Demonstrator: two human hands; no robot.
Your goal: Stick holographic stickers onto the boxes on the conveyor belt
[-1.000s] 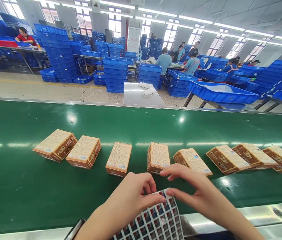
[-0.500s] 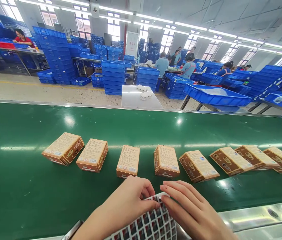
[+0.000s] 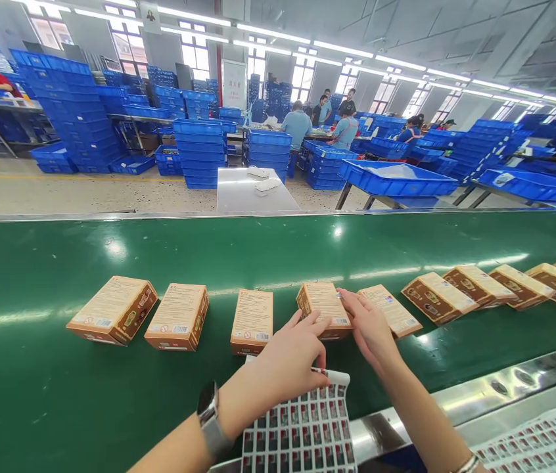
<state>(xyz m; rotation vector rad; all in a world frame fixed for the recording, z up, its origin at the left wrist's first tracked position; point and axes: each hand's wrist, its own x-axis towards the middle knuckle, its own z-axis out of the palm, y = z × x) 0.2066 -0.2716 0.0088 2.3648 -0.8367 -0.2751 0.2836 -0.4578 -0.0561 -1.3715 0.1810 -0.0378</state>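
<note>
I see my left hand (image 3: 290,351) pinning the sticker sheet (image 3: 302,430) at six o'clock, fingers loosely apart, while my right hand (image 3: 369,322), fingers together, presses on the middle box (image 3: 324,305), likely steadying it on the green belt (image 3: 36,387).

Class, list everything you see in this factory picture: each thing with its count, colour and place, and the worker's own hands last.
belt: one, green, across the foreground
boxes: about ten in view, brown and tan, lying in a row along the belt
sticker sheet: one, white with red-and-blue stickers, at the belt's near edge
second sheet: one, same print, bottom right corner
crates: many, blue, stacked on the floor beyond the belt
workers: several, mostly in blue tops, at far tables
watch: one, grey, on the left wrist
left hand: touching the fourth box from the left and the sheet
right hand: fingers on that same box
</note>
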